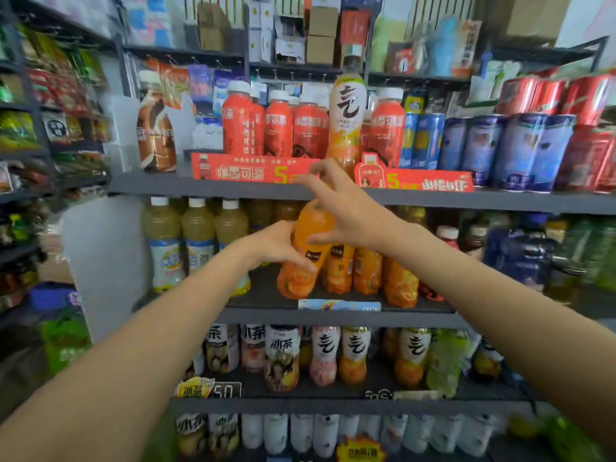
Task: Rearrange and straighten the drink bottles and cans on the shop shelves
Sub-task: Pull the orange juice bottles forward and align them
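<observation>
An orange juice bottle (308,248) leans to the left at the front of the second shelf (333,316). My left hand (276,243) grips its middle from the left side. My right hand (346,208) covers its neck and cap from the right, thumb on the bottle's shoulder, fingers spread and partly curled above the cap. More orange bottles (366,275) stand in a row just right of it. A tall orange bottle with a white label (346,118) stands on the shelf above among red bottles (276,128).
Pale yellow bottles (196,238) stand left of the held one. Blue cans (506,148) and red cans (586,95) fill the upper shelf's right. Red price strips (253,171) edge that shelf. Tea bottles (283,355) line the third shelf. Snack racks (50,95) are at left.
</observation>
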Action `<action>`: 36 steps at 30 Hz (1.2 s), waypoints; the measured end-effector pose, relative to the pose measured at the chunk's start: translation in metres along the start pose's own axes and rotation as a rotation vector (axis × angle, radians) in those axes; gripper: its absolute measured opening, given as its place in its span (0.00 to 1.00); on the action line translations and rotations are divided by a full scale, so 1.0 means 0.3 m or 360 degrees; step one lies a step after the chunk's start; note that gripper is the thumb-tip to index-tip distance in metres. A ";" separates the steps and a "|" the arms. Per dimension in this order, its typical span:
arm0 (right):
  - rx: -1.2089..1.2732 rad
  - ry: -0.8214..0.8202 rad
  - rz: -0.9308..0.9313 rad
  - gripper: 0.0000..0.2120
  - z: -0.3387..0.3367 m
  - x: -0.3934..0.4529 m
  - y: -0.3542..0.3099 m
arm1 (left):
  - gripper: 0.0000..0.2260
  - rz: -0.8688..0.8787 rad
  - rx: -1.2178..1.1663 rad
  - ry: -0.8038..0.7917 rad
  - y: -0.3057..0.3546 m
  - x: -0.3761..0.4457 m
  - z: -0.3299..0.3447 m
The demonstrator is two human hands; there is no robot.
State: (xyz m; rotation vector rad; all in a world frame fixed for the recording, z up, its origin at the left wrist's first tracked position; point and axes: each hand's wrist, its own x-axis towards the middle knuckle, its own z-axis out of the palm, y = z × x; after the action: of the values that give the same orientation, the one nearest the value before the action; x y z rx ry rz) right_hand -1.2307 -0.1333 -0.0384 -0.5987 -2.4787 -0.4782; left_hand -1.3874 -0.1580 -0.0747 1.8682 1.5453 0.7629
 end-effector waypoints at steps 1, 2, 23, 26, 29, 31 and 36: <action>-0.0082 -0.0021 -0.0046 0.36 0.030 -0.016 0.011 | 0.19 -0.0028 -0.0043 0.0093 -0.030 0.029 0.024; -0.0180 -0.0010 -0.0095 0.33 0.055 -0.029 0.022 | 0.22 -0.0047 -0.0099 0.0214 -0.061 0.065 0.047; -0.0327 0.0829 -0.0159 0.08 0.032 0.001 0.153 | 0.23 -0.0666 0.0164 0.0448 -0.146 0.320 0.180; -0.0340 0.0975 -0.0021 0.11 -0.013 0.093 0.156 | 0.21 -0.0664 0.0708 0.0103 -0.049 0.248 0.129; -0.0313 0.1018 0.0302 0.20 -0.091 0.223 0.182 | 0.18 -0.0395 0.0403 -0.0307 0.117 0.181 0.059; -0.0291 0.0820 0.0578 0.27 -0.162 0.307 0.209 | 0.17 -0.0152 0.0125 -0.0445 0.238 0.125 -0.009; 0.0151 0.0437 0.0992 0.43 -0.267 0.447 0.311 | 0.13 0.0250 -0.0289 0.0145 0.380 0.070 -0.176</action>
State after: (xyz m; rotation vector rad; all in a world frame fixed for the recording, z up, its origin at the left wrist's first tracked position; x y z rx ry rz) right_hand -1.2514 -0.0489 0.1213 -1.1254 -1.9105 -0.1776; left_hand -1.3498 -0.1502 0.0467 1.8567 1.3444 1.0368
